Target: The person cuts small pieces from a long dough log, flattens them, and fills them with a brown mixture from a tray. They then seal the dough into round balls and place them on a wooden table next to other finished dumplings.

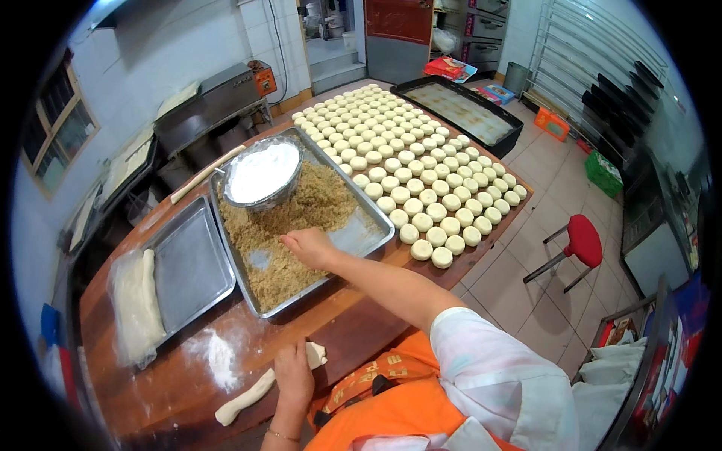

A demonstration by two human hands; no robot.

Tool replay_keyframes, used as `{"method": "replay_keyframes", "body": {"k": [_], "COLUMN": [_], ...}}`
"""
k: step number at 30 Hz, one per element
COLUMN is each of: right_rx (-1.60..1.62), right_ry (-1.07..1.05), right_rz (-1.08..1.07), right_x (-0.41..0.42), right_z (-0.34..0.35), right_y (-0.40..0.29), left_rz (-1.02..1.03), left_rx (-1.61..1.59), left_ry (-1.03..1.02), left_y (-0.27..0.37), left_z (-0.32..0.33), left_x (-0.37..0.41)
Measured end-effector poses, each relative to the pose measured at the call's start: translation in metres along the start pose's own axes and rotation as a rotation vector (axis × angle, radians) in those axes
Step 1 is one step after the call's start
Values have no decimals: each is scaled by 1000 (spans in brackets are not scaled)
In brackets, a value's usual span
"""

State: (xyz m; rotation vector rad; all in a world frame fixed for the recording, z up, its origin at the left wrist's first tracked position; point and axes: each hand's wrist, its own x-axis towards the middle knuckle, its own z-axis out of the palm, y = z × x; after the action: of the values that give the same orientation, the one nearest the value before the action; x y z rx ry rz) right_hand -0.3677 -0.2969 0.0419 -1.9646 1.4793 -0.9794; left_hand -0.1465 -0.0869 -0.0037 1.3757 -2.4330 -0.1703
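Note:
My left hand [294, 369] is wrapped over a rope of pale dough [248, 399] near the table's front edge, and the dough shows on both sides of it. My right hand [309, 248] reaches over a large metal tray [366, 239] of crumbly brown filling [276, 284]. Its fingers are curled down at the filling, and whether they hold any is hidden. A bowl of white powder [263, 172] stands in that tray, just beyond my right hand. Loose flour [221, 358] lies on the wooden table [186, 406], left of the dough rope.
Rows of round pale dough cakes [417, 169] cover the table's far right. A second metal tray [189, 265] holds dough under plastic film [132, 307] at the left. A rolling pin [206, 175] lies along the left edge. A black baking tray [462, 110] and red stool [584, 241] stand beyond.

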Motion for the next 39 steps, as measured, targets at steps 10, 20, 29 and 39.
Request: {"method": "replay_keyframes", "body": {"k": [10,20,29,39], "right_rx": [1072,618,-175,161], "right_ry": [-60,31,209,79], "right_rz": [371,73,-562,-291], "right_x": [8,-3,-51,-52], "right_z": [-2,7,-8,-3], "right_y": [6,-25,-48,-33], "left_rz": [-532,-682,-862,-693], "left_rx": [-1534,-1953,-2048,-1892], "left_ry": [97,236,473,349], "left_y": [-19,-37,-8,-24], "left_z": [-41,-18,-1,22], "left_x": [28,129,179,177]}}
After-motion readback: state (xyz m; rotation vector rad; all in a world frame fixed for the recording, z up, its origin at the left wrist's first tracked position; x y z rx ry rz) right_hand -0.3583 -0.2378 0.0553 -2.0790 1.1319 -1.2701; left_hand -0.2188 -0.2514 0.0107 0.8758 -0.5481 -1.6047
